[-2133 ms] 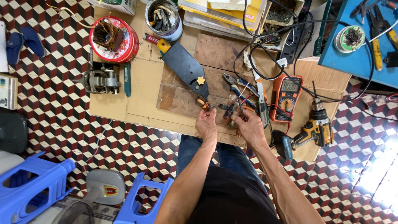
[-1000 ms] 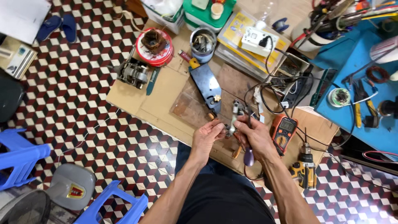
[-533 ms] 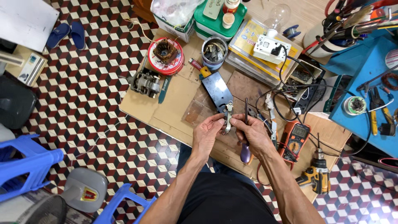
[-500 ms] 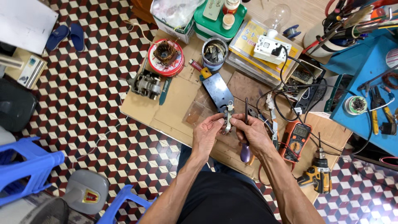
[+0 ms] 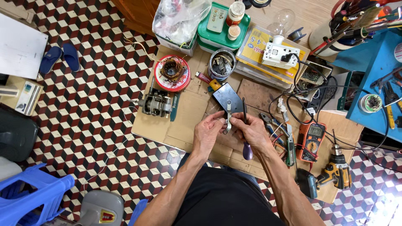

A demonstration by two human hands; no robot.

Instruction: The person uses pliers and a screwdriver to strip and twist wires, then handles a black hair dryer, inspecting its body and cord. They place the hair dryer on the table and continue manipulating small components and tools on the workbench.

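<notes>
Checkered tile floor (image 5: 83, 117) in red, black and white runs under a flattened cardboard sheet (image 5: 184, 125) where we sit working. Our left hand (image 5: 209, 133) pinches a small silvery metal part (image 5: 228, 119) held upright between both hands, and our right hand (image 5: 251, 132) is closed around a screwdriver (image 5: 246, 138) with a purple handle, its dark shaft pointing up beside that part. Both hands hover just above the cardboard, close to our lap. Just beyond the fingers lies a dark flat casing (image 5: 228, 98) with a yellow tab at its far end.

To the left sit a small motor (image 5: 155, 104) and a red lid (image 5: 172, 73) holding a copper winding. An orange multimeter (image 5: 310, 140) and a yellow cordless drill (image 5: 335, 171) lie to the right, with pliers (image 5: 270, 123) between them and our hands.

As far as we can judge, the work is midway: the motor is apart, its winding is set aside, and the small part is in hand with the driver on it. Whether its screw is loose or tight we cannot tell.
</notes>
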